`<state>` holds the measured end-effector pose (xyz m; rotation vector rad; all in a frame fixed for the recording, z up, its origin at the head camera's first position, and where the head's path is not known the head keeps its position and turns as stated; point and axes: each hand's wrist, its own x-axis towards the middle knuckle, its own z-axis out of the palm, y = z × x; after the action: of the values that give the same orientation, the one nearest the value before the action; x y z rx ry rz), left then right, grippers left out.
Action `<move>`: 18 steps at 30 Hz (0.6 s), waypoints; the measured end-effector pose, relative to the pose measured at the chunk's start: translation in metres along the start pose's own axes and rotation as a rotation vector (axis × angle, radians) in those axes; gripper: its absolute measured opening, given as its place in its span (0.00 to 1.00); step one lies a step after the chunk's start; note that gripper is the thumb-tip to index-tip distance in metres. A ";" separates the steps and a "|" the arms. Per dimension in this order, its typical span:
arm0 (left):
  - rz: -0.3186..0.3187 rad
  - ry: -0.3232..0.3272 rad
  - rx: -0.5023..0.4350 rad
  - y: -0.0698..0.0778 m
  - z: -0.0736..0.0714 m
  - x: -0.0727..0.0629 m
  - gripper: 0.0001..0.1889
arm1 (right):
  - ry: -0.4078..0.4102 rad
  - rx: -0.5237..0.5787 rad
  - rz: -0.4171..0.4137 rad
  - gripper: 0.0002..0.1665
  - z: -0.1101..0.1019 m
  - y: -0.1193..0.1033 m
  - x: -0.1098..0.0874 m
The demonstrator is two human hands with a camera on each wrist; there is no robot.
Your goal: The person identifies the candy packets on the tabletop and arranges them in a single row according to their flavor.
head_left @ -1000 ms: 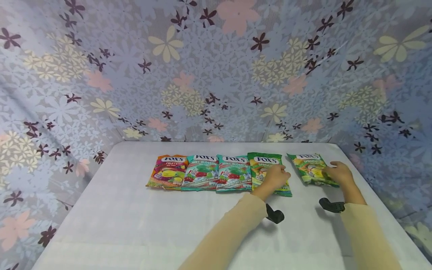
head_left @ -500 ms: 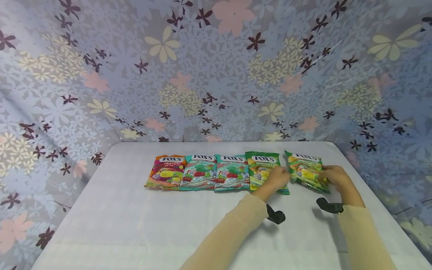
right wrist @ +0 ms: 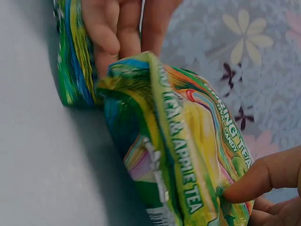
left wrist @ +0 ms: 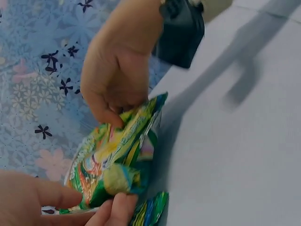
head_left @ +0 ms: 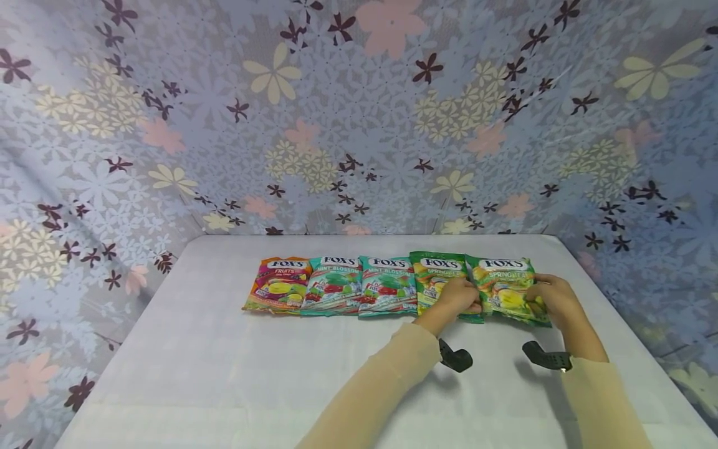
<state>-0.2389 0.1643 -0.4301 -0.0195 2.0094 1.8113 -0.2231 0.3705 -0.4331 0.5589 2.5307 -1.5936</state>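
Several Fox's candy bags lie in a row in the head view. My right hand pinches the right side of the rightmost green Spring Tea candy bag, thumb on its printed front in the right wrist view. At that bag's left edge, my left hand pinches with thumb and fingers, in front of the other green Spring Tea candy bag, which it partly covers. The held bag is tilted up off the cloth in the left wrist view. Its left edge meets the neighbouring green bag.
Left of the green bags lie two teal Mint Blossom bags and an orange-purple Fruits bag. White cloth covers the table. Flowered fabric rises behind and at both sides.
The rightmost green bag has moved left and straightened, closing the gap to its neighbour. My right hand moved slightly left with it; my left hand stayed nearly in place.
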 end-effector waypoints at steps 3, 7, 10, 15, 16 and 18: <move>0.012 -0.012 0.062 0.000 -0.006 -0.002 0.08 | -0.004 0.040 -0.004 0.49 0.005 -0.006 -0.007; 0.087 -0.008 0.229 -0.002 -0.015 -0.005 0.10 | -0.028 0.065 -0.024 0.50 0.012 -0.013 -0.017; 0.154 0.013 0.360 -0.004 -0.022 -0.009 0.14 | -0.037 0.089 -0.038 0.50 0.019 -0.017 -0.024; 0.247 -0.010 0.454 -0.006 -0.036 -0.016 0.20 | -0.032 0.124 -0.047 0.50 0.030 -0.023 -0.031; 0.261 -0.013 0.465 -0.007 -0.039 -0.018 0.21 | -0.033 0.132 -0.048 0.50 0.033 -0.024 -0.033; 0.287 -0.012 0.471 -0.008 -0.045 -0.020 0.22 | -0.027 0.144 -0.048 0.49 0.040 -0.026 -0.035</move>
<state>-0.2322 0.1147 -0.4289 0.4391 2.4805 1.4333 -0.2046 0.3157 -0.4191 0.4901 2.4420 -1.7977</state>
